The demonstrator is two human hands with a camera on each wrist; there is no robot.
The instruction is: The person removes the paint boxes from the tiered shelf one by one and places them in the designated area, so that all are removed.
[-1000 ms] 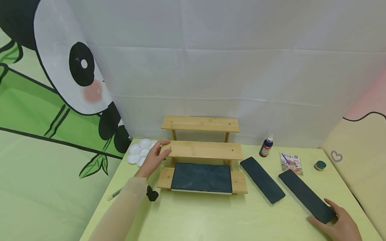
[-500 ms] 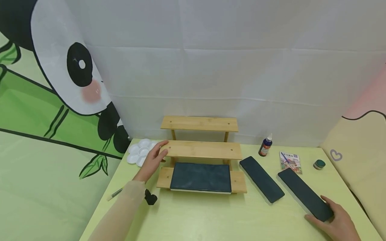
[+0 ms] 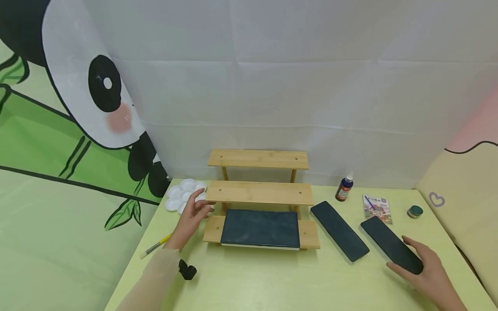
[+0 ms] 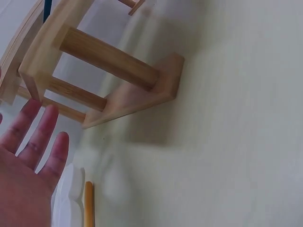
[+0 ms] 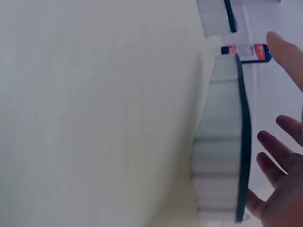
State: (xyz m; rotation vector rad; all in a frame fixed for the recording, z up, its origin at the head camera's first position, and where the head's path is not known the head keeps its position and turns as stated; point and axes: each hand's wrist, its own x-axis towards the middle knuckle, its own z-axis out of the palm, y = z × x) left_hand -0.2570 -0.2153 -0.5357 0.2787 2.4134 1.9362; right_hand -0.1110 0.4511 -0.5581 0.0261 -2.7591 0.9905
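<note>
A three-tier wooden shelf stand (image 3: 258, 192) stands at the back middle. A wide box with a dark blue top (image 3: 260, 229) rests on its lowest tier. My left hand (image 3: 189, 220) is beside the left end of the middle tier, fingers loosely spread, fingertips right at the wood; the left wrist view shows nothing in its palm. At the right lies a long box with a dark top (image 3: 391, 244) and ribbed white sides, plain in the right wrist view. My right hand (image 3: 426, 270) is spread around its near end, with fingers apart from it in that view.
A second long dark-topped box (image 3: 339, 231) lies between stand and right box. Behind are a dark blue bottle (image 3: 344, 188), a small picture booklet (image 3: 377, 209) and a little green-lidded jar (image 3: 415, 211). A white flower-shaped palette (image 3: 180, 194) and a yellow-handled brush (image 3: 155, 247) are left.
My left hand has come off the middle tier and drawn slightly left and down. My right hand has shifted up and left; the right box's near end now appears farther from me.
</note>
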